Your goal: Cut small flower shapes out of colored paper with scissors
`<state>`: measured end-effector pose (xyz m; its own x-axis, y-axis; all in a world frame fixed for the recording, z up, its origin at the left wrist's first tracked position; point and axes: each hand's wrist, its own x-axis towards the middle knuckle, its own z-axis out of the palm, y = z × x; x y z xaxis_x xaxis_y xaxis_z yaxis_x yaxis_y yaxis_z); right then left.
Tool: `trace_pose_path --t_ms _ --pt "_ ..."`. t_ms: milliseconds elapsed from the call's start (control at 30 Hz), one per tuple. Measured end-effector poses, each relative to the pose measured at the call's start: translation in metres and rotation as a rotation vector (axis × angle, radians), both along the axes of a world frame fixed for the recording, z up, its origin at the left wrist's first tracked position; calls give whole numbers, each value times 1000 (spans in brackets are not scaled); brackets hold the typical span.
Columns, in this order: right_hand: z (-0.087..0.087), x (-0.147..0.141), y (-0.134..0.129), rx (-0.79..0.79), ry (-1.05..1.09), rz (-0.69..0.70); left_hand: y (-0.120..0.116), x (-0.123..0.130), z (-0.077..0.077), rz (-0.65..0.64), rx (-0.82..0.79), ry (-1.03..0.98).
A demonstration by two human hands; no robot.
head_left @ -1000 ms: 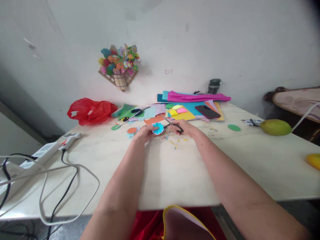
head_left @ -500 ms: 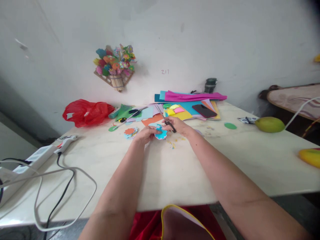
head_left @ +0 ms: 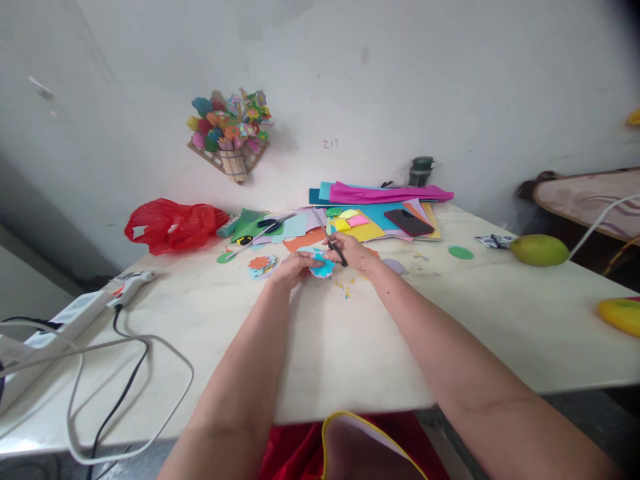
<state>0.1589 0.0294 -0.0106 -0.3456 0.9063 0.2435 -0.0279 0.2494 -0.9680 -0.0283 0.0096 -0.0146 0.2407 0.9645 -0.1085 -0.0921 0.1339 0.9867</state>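
Observation:
My left hand (head_left: 295, 267) pinches a blue paper cutout (head_left: 324, 268) with a notched, scalloped edge, just above the table. In my right hand (head_left: 351, 252) is a pair of scissors (head_left: 337, 251), its dark handles near my fingers and its blades pointing up and away. The fingers of my right hand also come close to the cutout's right edge; whether they touch it I cannot tell. Small yellow and blue scraps (head_left: 345, 288) lie below the cutout. Left of my left hand sits a stack of flower-shaped paper pieces (head_left: 262, 265), an orange one on top.
Coloured paper sheets (head_left: 370, 230), a phone (head_left: 409, 223) and a second pair of scissors (head_left: 270, 225) lie along the back. A red plastic bag (head_left: 175, 225) is at back left. Power strips (head_left: 70, 320) and cables occupy the left; a mango (head_left: 540, 249) lies right.
My right hand and the scissors have shifted very slightly left. A purple paper disc beside my right wrist shows more fully now. The left hand stays in place with the cutout.

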Motion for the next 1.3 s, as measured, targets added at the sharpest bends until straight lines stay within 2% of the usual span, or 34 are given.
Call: trace_pose_path --t_ms 267,533,900,1100,1300 --pt "5 -8 -9 -27 100 -175 -1 2 0 123 -11 -154" --pt "8 -16 -15 -135 141 -245 1 4 -7 200 25 -241" --pt "5 -18 -15 -117 164 -284 -4 11 -8 224 38 -258" --pt "12 -16 -16 -216 139 -295 -3 6 -4 355 71 -328" --pt "11 -11 -18 -197 72 -218 -1 6 -2 418 100 -371"
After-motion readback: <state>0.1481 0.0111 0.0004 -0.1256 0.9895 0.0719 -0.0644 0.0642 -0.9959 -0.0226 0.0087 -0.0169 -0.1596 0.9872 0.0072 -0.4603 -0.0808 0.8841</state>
